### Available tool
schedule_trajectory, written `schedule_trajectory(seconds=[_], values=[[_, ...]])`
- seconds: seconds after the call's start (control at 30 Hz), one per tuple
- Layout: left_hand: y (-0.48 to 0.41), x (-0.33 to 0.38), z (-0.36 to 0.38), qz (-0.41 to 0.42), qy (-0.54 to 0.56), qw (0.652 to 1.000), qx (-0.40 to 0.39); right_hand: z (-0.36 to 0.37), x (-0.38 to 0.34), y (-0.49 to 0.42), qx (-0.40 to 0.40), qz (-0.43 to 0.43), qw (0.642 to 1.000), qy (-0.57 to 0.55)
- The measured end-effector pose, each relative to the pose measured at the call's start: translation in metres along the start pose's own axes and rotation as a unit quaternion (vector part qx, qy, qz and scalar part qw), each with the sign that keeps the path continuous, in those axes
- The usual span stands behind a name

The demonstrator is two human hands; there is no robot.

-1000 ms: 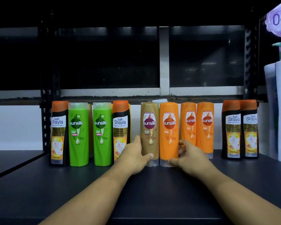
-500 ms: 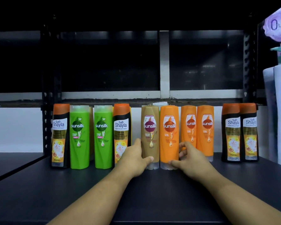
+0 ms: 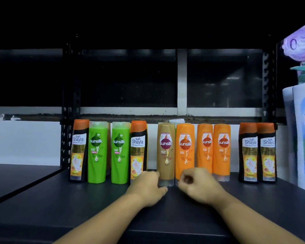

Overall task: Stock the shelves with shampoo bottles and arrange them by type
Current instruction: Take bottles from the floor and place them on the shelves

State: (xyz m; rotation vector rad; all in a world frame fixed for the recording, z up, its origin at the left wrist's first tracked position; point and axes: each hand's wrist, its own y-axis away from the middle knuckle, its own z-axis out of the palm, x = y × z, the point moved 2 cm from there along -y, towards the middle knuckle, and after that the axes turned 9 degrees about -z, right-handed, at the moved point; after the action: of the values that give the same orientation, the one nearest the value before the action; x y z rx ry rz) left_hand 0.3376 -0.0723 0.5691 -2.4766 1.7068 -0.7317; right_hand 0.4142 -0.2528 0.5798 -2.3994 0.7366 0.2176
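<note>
Straight ahead on the shelf [image 3: 95, 199], the brown Sunsilk bottle [image 3: 166, 152] stands upright just beside the orange Sunsilk bottle [image 3: 185, 150]. Your left hand [image 3: 148, 187] is nearer the brown one, lying relaxed against its lower left side. Your right hand [image 3: 195, 184] curls loosely before the orange one's foot, and blur hides any grip.

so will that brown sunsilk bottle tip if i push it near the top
Probably tippy: the brown Sunsilk bottle is tall and narrow, standing on its small clear cap. Its glossy plastic looks slippery. The orange bottle close beside it might stop a sideways fall.
</note>
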Motion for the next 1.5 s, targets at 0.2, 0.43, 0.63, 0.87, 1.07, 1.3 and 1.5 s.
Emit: schedule_trajectory(seconds=[0.2,0.43,0.63,0.87,1.07,1.3,1.5], values=[[0.044,-0.001,-0.01,0.023,-0.045,0.994,-0.099,-0.006,-0.028,0.02,-0.104,-0.047,0.991,0.068],[0.09,0.009,-0.022,0.091,-0.077,0.987,-0.108,-0.021,-0.044,0.07,-0.176,-0.036,0.981,0.074],[0.141,0.019,-0.023,0.124,-0.076,0.988,-0.061,-0.024,-0.062,0.127,-0.172,-0.069,0.976,0.116],[0.22,0.029,-0.017,0.167,0.05,0.985,-0.015,-0.048,-0.086,0.197,-0.152,-0.062,0.984,0.068],[0.269,0.02,0.048,0.152,0.108,0.978,-0.097,-0.024,-0.067,0.277,-0.238,-0.004,0.967,0.086],[0.323,0.01,0.182,0.112,0.115,0.934,-0.32,0.058,-0.021,0.394,-0.393,0.133,0.909,0.049],[0.358,0.017,0.282,0.055,0.104,0.889,-0.443,0.125,0.02,0.467,-0.468,0.247,0.848,0.009]])
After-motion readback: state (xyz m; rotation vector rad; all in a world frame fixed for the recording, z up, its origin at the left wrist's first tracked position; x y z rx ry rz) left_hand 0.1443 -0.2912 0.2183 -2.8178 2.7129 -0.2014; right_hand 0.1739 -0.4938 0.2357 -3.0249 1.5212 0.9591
